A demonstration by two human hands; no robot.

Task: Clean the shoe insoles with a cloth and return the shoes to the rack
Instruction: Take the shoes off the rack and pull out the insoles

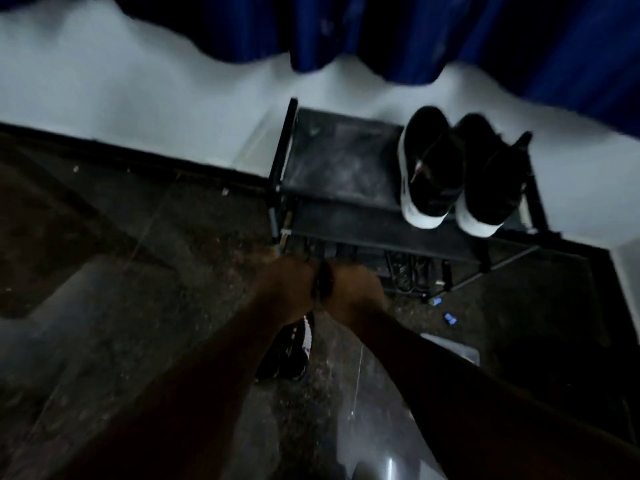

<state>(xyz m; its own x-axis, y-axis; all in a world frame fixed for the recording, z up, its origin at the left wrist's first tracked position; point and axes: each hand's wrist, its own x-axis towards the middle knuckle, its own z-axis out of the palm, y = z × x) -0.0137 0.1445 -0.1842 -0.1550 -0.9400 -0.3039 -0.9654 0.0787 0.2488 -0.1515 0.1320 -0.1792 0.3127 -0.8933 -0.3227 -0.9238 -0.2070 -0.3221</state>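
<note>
A dark speckled floor [138,306] was seen below a white wall [138,98], and a blue curtain [415,29] was hung along the top. A black shoe rack [339,161] was stood against the wall. A pair of black shoes [433,174] with white soles was set at the right end of its top shelf, heels at the front edge. Another dark shoe [291,355] was laid on the floor before the rack's front left corner, partly hidden by the forearms. The left hand [287,285] and right hand [356,289] were held close together there, with a thin dark object [323,282] between them (too blurred to be named). Whether it was gripped, or how far the fingers were curled, could not be told. Small blue scraps [449,318] were scattered on the floor near the rack's front right leg.
</note>
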